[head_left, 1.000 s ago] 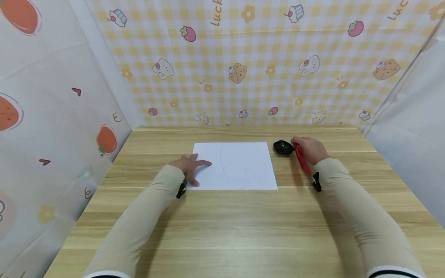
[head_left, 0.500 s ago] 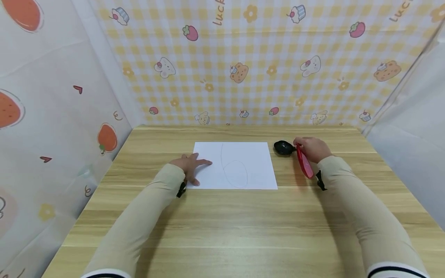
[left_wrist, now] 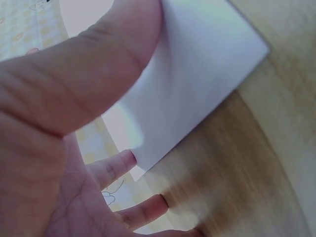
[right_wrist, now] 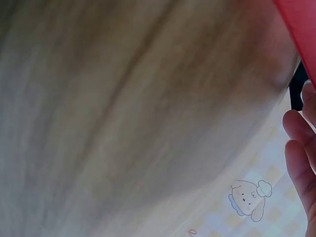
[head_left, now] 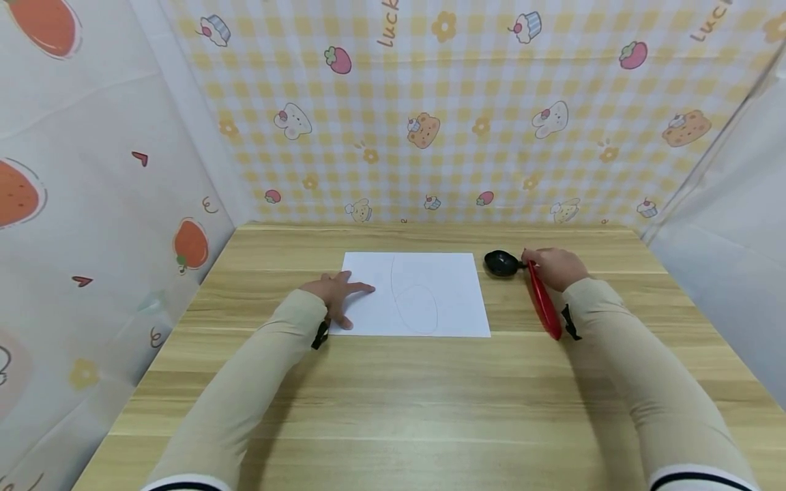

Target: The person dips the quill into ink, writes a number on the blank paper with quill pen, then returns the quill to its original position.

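Note:
My left hand (head_left: 334,298) rests with spread fingers on the left part of a white sheet of paper (head_left: 460,293). Thin drawn lines on the sheet form a tall curve with a loop, like a large 6. Over to the right, my right hand (head_left: 555,268) pinches one end of a long, flat red object (head_left: 545,303), which slants down towards me and appears edge-on. Its exact kind does not show. A black oval, spoon-like bowl (head_left: 501,263) with a short neck lies just left of these fingers. In the right wrist view, only some fingers (right_wrist: 298,163) and a red edge (right_wrist: 301,34) appear.
The wooden table (head_left: 405,402) reaches to a yellow checked cloth (head_left: 454,88) at the back. White printed cloth (head_left: 104,239) hangs on the left and a plain white sheet (head_left: 731,204) on the right.
The red object has turned in my right hand: it showed a broader pink face half a second ago, and its lower end now hangs nearer me. My left hand has stayed still.

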The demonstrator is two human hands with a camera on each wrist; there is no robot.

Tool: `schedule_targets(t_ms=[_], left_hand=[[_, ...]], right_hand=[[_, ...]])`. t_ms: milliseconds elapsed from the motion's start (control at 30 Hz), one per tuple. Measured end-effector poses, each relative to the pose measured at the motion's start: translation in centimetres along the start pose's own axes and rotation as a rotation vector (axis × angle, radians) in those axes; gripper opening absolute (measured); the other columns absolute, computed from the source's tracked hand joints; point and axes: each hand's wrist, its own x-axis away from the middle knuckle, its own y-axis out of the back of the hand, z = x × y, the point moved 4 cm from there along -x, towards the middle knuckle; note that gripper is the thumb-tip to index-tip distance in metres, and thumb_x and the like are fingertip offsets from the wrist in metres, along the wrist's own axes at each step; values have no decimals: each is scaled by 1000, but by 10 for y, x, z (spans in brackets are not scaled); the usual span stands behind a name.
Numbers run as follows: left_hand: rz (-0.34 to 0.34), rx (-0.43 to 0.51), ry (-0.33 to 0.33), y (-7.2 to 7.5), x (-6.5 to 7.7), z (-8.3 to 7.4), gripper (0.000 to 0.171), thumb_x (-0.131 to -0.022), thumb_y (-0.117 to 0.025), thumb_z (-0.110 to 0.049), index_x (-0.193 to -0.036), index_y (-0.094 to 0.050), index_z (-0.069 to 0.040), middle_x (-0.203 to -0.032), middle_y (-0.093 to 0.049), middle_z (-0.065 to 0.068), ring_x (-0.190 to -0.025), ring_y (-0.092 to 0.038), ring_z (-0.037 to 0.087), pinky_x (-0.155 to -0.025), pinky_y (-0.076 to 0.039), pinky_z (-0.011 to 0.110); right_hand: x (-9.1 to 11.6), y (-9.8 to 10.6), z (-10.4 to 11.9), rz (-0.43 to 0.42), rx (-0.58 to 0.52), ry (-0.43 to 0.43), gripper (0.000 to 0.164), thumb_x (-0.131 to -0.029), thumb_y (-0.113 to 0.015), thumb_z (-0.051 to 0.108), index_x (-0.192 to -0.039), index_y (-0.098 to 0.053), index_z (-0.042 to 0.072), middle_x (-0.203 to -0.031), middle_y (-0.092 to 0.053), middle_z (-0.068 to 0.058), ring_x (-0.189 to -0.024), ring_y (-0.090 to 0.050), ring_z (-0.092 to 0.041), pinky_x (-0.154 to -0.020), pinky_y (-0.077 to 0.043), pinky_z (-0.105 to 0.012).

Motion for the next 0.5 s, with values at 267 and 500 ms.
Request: schedule_targets(t_ms=[267, 500], left_hand=[[1, 22, -3, -2, 0, 5, 91, -75, -82, -40, -150, -31, -45, -162, -5, 11, -138, -20, 47, -70, -48, 43], [-10, 43, -30, -2, 3, 5, 86, -76, -80, -42, -149, -34, -44, -162, -4, 10, -141, -13, 46, -84, -45, 57]], right_hand=[[-2, -2, 4, 88, -23, -35, 19, -89, -63, -1, -101, -66, 14, -87, -71, -14, -69, -65, -32, -55, -52, -46], [-3, -5, 2, 122, -20, -54, 20, -88, -64, -2, -101, -66, 13, -87, -70, -14, -68, -63, -28, -56, -52, -44]])
